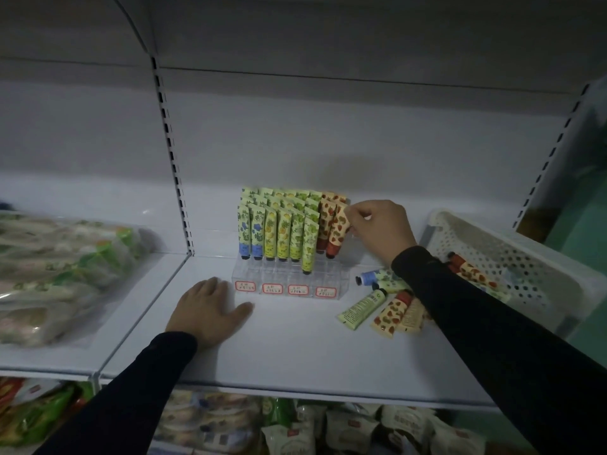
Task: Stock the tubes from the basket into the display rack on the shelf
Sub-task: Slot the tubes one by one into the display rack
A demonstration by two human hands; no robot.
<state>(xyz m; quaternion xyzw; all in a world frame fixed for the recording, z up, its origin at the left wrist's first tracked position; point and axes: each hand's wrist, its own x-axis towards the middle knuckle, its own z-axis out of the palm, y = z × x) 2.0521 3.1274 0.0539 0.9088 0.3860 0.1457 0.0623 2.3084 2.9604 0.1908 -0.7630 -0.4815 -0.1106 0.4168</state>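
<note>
Head view: right hand (pixel 377 228) pinches a strawberry tube (pixel 338 233) at the display rack (pixel 289 277); left hand (pixel 210 307) rests flat, fingers spread, on the shelf (pixel 295 349).

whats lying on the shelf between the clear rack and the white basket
In the head view, a loose cluster of tubes lies on the shelf between the display rack and the basket, under the right forearm.

Dim bluish light, soft shadow behind the display rack (pixel 289 274), wide-angle bending at edges (left packets blurred), grainy
</note>
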